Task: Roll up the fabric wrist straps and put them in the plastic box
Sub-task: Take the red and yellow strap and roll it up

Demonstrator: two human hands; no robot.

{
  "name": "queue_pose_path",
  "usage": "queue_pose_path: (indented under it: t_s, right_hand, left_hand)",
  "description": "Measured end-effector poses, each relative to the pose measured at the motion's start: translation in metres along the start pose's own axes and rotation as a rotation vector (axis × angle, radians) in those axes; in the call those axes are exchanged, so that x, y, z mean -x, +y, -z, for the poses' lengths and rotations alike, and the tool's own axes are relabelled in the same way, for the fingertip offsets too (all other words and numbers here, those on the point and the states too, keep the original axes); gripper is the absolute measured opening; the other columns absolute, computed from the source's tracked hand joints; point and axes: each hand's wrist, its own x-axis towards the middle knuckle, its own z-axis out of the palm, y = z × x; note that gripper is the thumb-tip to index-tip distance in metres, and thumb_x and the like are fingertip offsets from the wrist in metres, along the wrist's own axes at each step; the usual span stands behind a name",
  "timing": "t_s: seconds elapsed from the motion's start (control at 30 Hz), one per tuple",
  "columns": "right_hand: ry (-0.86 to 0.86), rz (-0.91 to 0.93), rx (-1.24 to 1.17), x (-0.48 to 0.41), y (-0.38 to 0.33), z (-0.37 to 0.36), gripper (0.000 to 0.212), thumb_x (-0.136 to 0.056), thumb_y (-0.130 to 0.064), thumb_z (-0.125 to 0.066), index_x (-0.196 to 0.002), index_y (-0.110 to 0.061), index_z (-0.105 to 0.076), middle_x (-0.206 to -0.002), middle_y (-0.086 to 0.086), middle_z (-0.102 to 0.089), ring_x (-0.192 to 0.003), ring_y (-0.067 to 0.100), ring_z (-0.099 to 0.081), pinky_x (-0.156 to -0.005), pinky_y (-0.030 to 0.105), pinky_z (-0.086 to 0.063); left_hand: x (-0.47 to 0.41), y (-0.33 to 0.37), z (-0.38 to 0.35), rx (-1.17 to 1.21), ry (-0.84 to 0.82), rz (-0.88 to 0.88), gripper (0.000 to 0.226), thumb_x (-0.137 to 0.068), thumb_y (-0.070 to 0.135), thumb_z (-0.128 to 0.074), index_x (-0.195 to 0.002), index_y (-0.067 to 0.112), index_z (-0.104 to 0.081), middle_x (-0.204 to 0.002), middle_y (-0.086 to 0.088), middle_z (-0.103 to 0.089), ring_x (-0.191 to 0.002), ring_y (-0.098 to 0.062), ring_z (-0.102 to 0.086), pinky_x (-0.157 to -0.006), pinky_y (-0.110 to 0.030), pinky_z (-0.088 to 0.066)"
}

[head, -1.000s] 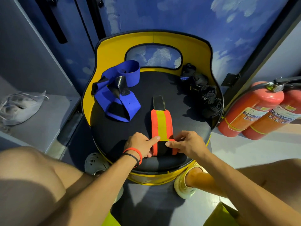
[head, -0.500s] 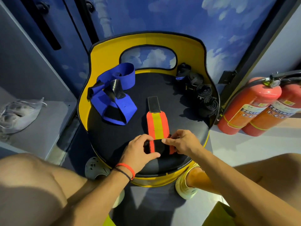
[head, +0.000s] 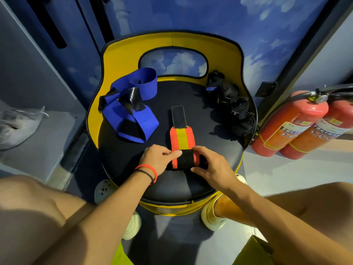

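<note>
Rolled further now, the orange strap (head: 182,139) shows less flat length, lying at 6 o'clock on the seat (head: 172,190). The left hand (head: 156,159) and right hand (head: 212,165) each have a grip clamped on the roll. Uneven pressure could skew it; no plastic box is visible.

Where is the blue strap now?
In the head view, the blue strap lies unrolled on the left rear of the black seat, left of the orange-and-yellow strap.
</note>
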Motion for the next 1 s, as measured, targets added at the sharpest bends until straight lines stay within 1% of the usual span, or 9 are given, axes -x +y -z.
queue_pose_path:
  t_s: [0.1,0.23,0.33,0.43,0.57,0.67,0.77,0.87,1.0]
  right_hand:
    - [0.026,-0.033,-0.115,-0.008,0.001,0.001,0.061,-0.086,-0.028,-0.081,-0.142,-0.024,-0.057,-0.128,-0.004,-0.065,-0.117,0.016,-0.061,-0.103,0.034,-0.050]
    - [-0.001,-0.018,-0.024,-0.015,0.002,-0.001,0.060,-0.091,-0.037,-0.073,-0.144,-0.019,-0.054,-0.128,-0.003,-0.053,-0.116,0.011,-0.052,-0.099,0.020,-0.041]
    - [-0.006,-0.057,0.000,-0.020,0.001,-0.002,0.059,-0.095,-0.046,-0.066,-0.146,-0.020,-0.052,-0.124,-0.009,-0.047,-0.109,0.001,-0.045,-0.096,0.020,-0.041]
    - [-0.020,-0.147,-0.009,-0.027,-0.005,0.004,0.058,-0.094,-0.046,-0.068,-0.145,-0.023,-0.053,-0.119,-0.012,-0.050,-0.107,0.005,-0.049,-0.091,0.020,-0.038]
    - [-0.029,-0.247,-0.109,-0.030,-0.012,0.010,0.048,-0.092,-0.043,-0.071,-0.136,-0.027,-0.062,-0.114,-0.010,-0.059,-0.105,0.010,-0.057,-0.089,0.021,-0.041]
    - [-0.085,-0.264,-0.149,-0.029,-0.016,0.014,0.031,-0.090,-0.044,-0.073,-0.120,-0.033,-0.072,-0.095,-0.020,-0.069,-0.087,-0.001,-0.063,-0.076,0.017,-0.044]
    - [-0.156,-0.330,-0.189,-0.024,-0.013,0.016,0.028,-0.087,-0.052,-0.073,-0.106,-0.032,-0.076,-0.086,-0.016,-0.074,-0.081,0.003,-0.067,-0.075,0.022,-0.050]
    - [-0.258,-0.407,-0.266,-0.018,-0.010,0.019,0.029,-0.085,-0.053,-0.075,-0.090,-0.024,-0.079,-0.081,-0.003,-0.075,-0.074,0.012,-0.065,-0.078,0.035,-0.055]
    - [-0.332,-0.509,-0.443,-0.014,-0.015,0.026,0.032,-0.084,-0.040,-0.080,-0.099,-0.013,-0.078,-0.095,0.015,-0.077,-0.084,0.027,-0.070,-0.090,0.045,-0.059]
  left_hand:
    - [-0.006,0.001,0.002,-0.010,0.032,0.043,0.062,-0.080,0.066,-0.069,-0.059,0.009,-0.056,-0.056,-0.008,-0.051,-0.056,-0.025,-0.048,-0.057,-0.034,-0.042]
    - [-0.011,0.003,-0.003,0.156,0.143,0.066,0.036,-0.078,0.053,-0.079,-0.083,0.019,-0.068,-0.080,0.007,-0.067,-0.076,-0.010,-0.063,-0.066,-0.026,-0.051]
    - [-0.014,0.011,-0.011,0.157,0.225,0.058,0.033,-0.085,0.046,-0.075,-0.075,0.016,-0.064,-0.069,0.002,-0.063,-0.068,-0.017,-0.061,-0.057,-0.027,-0.044]
    - [-0.007,0.020,-0.017,0.045,0.298,0.047,0.039,-0.093,0.048,-0.064,-0.073,0.015,-0.059,-0.064,0.000,-0.058,-0.066,-0.023,-0.058,-0.056,-0.031,-0.044]
    - [0.007,0.021,-0.008,0.094,0.155,0.059,0.039,-0.088,0.062,-0.063,-0.086,0.023,-0.067,-0.076,0.007,-0.066,-0.074,-0.012,-0.063,-0.057,-0.025,-0.044]
    - [0.013,0.015,-0.001,0.112,0.010,0.039,0.030,-0.079,0.050,-0.078,-0.097,0.027,-0.071,-0.089,0.011,-0.073,-0.085,-0.009,-0.068,-0.078,-0.035,-0.058]
    - [0.020,0.009,0.001,0.081,-0.022,0.019,0.023,-0.082,0.043,-0.078,-0.098,0.026,-0.074,-0.091,0.009,-0.074,-0.091,-0.010,-0.069,-0.085,-0.040,-0.059]
    - [0.023,0.011,0.007,0.004,-0.099,0.067,0.032,-0.083,0.050,-0.075,-0.078,0.019,-0.073,-0.074,0.004,-0.070,-0.077,-0.014,-0.065,-0.071,-0.032,-0.053]
    - [0.024,0.018,0.011,-0.114,-0.174,0.137,0.054,-0.084,0.052,-0.073,-0.057,0.016,-0.043,-0.055,-0.001,-0.040,-0.054,-0.016,-0.042,-0.056,-0.028,-0.032]
